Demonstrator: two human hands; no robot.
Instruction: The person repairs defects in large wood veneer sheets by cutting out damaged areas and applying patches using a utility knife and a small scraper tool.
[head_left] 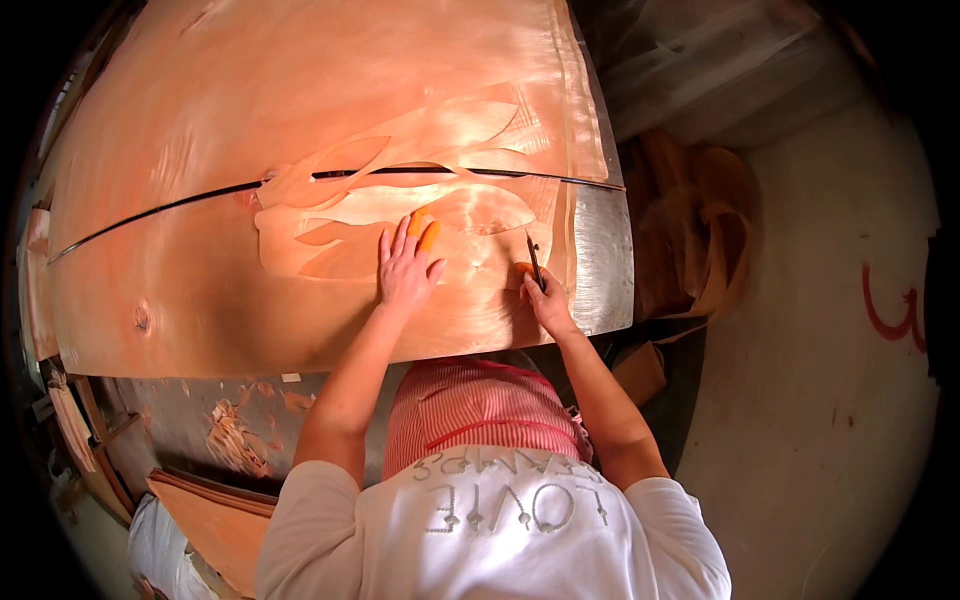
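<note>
My left hand (404, 272) lies flat on a thin wood veneer sheet (220, 315), fingers stretched forward, orange covers on two of them. Beneath and around it are overlapping veneer pieces (345, 252) with curved, leaf-like outlines. To its right, my right hand (550, 305) grips a slim dark knife (536, 265) between thumb and fingers, its thin tip pointing up and away. An orange cover also shows on a finger of that hand. Whether the knife's tip touches the veneer I cannot tell.
A long dark strip (180, 203) crosses the sheet beyond my hands. The metal tabletop (605, 255) shows at the right. Curled veneer scraps (725, 220) hang or lie beyond that edge. Torn scraps (237, 440) lie below at left, near stacked sheets (215, 525).
</note>
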